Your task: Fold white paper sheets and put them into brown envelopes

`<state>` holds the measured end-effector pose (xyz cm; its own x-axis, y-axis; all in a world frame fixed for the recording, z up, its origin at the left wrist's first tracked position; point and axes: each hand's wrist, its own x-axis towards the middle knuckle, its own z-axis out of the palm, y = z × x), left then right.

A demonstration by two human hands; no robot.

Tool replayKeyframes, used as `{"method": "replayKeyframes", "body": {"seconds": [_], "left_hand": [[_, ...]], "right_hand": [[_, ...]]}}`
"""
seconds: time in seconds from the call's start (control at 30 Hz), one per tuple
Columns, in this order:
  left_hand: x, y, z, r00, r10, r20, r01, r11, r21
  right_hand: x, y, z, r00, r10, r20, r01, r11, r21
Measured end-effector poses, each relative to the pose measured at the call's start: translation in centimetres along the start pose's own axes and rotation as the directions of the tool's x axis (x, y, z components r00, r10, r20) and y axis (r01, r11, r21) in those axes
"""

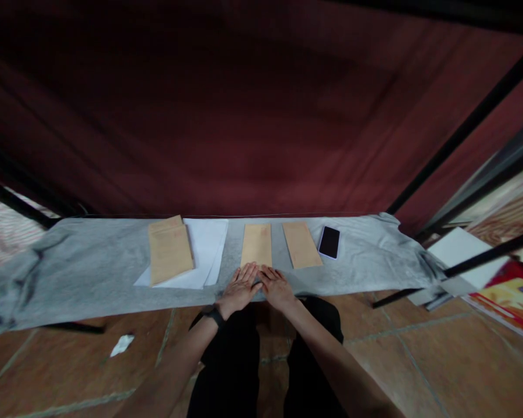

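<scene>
A brown paper envelope [257, 244] lies flat in front of me, its near end covered by my hands. My left hand [239, 287] rests palm down on that end, fingers stretched out. Beside it, my right hand [278, 287] also lies flat with its fingers extended, the two hands almost touching. Another brown envelope [303, 245] lies slightly askew to the right. On the left, a stack of brown envelopes [169, 249] sits partly over white paper sheets [209, 249].
A grey cloth [100, 261] covers the narrow table. A dark-screened phone [329, 242] lies right of the envelopes. Behind the table hangs a dark red curtain [253, 133]. Black metal bars [462, 128] slant at the right. A crumpled white scrap [122, 345] is on the tiled floor.
</scene>
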<state>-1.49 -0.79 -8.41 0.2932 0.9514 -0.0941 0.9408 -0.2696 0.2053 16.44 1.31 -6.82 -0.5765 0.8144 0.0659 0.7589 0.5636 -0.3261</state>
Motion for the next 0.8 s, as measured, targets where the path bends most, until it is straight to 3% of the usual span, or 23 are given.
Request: {"method": "replayKeyframes", "body": {"seconds": [0.53,0.8], "left_hand": [[-1.2,0.0,-0.1,0.999,0.009,-0.031,-0.010,0.999,-0.039],[-2.7,0.4,0.8,0.988,-0.054,-0.145,0.054,0.999,0.000]], "right_hand": [[-0.1,-0.1,-0.2,0.998,0.009,0.066,-0.010,1.000,0.006],[-1.7,-0.5,2.2,0.990,0.033,-0.137,-0.045,0.995,-0.084]]}}
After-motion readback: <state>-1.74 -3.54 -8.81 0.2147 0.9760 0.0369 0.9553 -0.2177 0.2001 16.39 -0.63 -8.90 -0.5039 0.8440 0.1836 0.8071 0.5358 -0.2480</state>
